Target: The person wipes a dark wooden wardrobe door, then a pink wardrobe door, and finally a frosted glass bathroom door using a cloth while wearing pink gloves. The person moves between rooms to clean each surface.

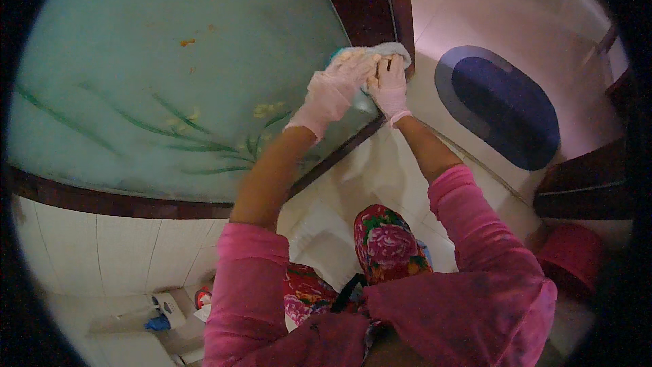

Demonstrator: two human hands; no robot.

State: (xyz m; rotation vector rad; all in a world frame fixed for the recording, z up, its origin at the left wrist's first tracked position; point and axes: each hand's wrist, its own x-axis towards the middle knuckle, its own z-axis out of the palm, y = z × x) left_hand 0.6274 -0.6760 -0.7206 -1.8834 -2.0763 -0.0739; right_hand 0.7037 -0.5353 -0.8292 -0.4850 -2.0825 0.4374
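Note:
My left hand (338, 84), in a thin pale glove, reaches up to a folded light-coloured cloth (395, 50). Beside it, my right hand (391, 86), gloved the same way, has its fingers on the cloth too. Both hands hold it against the corner area where a frosted glass pane (244, 25) meets its dark wooden frame (359, 10). A bit of blue-green shows at the cloth's left end. The pane carries painted green leaves and yellow flowers, plus a small orange mark (187, 42). My fingers hide part of the cloth.
An oval two-tone mat (504, 107) lies on the tiled floor beyond the threshold at right. A red bucket (573, 260) stands at lower right near dark woodwork (586, 183). At lower left, a ledge holds a blue item (158, 322) and a white holder (169, 310).

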